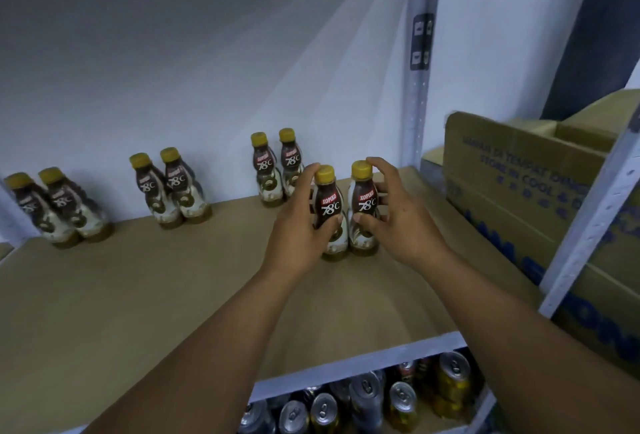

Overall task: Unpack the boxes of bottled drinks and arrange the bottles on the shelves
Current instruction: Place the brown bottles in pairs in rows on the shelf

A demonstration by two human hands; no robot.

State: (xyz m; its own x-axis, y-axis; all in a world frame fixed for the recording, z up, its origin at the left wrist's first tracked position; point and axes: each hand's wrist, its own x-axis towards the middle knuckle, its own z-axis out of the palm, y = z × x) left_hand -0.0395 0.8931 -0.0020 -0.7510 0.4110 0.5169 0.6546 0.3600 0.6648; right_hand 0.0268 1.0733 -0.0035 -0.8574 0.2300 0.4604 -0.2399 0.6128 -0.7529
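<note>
Two brown coffee bottles with yellow caps stand side by side on the brown shelf board [156, 281]. My left hand [299, 222] grips the left bottle [329, 212] around its body. My right hand [394, 212] grips the right bottle [362, 205], thumb at the front and fingers behind. Both bottles are upright with their bases on the board. Three pairs of the same bottles stand along the back wall: a pair at the far left [59, 208], one in the middle [169, 187] and one just behind my left hand [273, 167].
An open cardboard box [526, 177] sits to the right, beyond the grey metal upright [420, 70]. Another slanted upright [595, 212] crosses in front of the box. Several drink cans [367, 395] fill the shelf below. The white wall backs the shelf.
</note>
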